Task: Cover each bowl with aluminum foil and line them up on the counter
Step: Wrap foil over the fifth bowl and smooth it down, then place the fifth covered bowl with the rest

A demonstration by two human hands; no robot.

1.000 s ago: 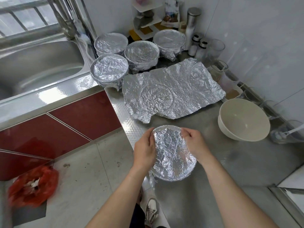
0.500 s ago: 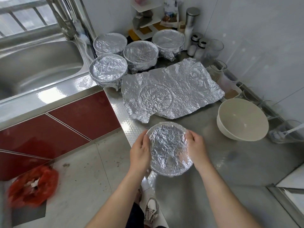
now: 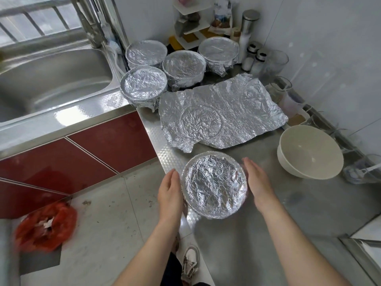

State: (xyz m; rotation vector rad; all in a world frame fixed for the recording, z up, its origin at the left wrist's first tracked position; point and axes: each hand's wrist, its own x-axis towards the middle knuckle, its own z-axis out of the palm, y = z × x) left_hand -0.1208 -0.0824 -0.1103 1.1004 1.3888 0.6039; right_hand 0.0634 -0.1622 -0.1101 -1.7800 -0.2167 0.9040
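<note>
Foil-covered bowl [image 3: 214, 184]: on the steel counter [image 3: 247, 234] by its front edge, between my hands.
My left hand [image 3: 170, 190]: fingers straight, palm against the bowl's left side.
My right hand [image 3: 258, 182]: fingers straight beside the right rim; contact unclear.
Back cluster [image 3: 184, 67]: four bowls, all foil-wrapped.
White bowl [image 3: 309, 151]: uncovered, empty.

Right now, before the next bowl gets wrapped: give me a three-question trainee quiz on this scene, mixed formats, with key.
1. Counting the foil-covered bowl between the left hand and right hand, how many covered bowls are in view?
2. True or false: the white bowl is covered with foil.
3. The loose foil sheet lies: A) over the white bowl B) flat on the counter behind the foil-covered bowl C) in the right hand.
Key: 1) five 2) false 3) B
</note>
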